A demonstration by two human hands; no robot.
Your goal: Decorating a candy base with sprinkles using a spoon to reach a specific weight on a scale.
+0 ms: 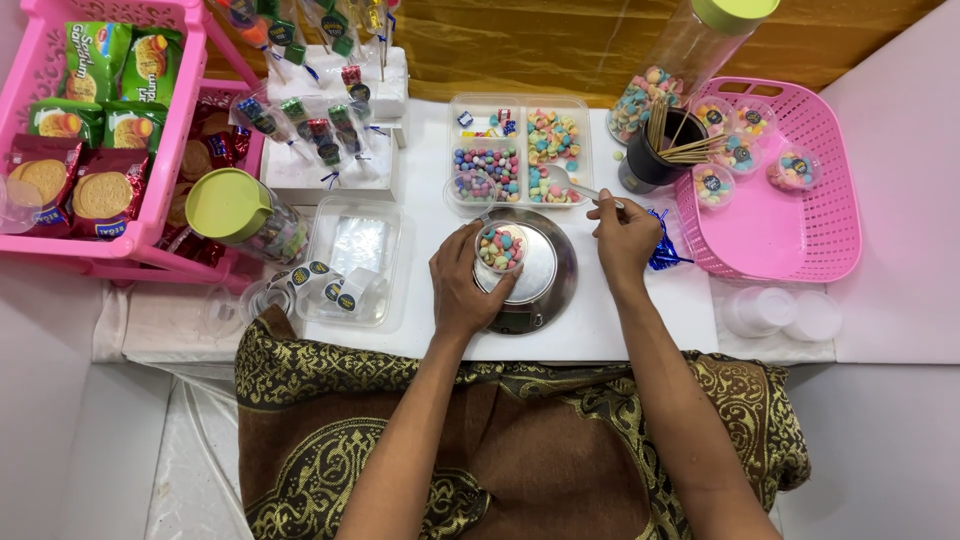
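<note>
Left hand (462,283) was curled around a small clear cup (500,247), fingers closed on its side, steadying it on the round metal scale (545,275). Cup sat upright near the middle of the pan, partly filled with pastel candies. Right hand (622,235) pinched the handle of a spoon (565,181), fingers closed on it, with the bowl end dipped in the lower right compartment of the clear divided tray (520,150) just behind the scale. Tray held mixed candies in several sections.

Judgement: the step looked like scooping candy into the cup by weight. Doing it well would call for small scoops, the spoon kept level on the short carry from tray to cup, and tipping it low over the cup mouth so pieces do not bounce out. The left hand should rest lightly, or pressure on the cup may throw the reading off; the display sat at the near edge of the scale, partly hidden by that hand.

Around: a pink basket (800,250) on the right held several filled, lidded cups; a dark cup of wooden sticks (660,150) stood beside it. A tall jar with a green lid (245,215) lay left of the scale, next to a clear box (350,260) with stickers. Pink rack (100,130) of biscuit packets sat far left.
</note>
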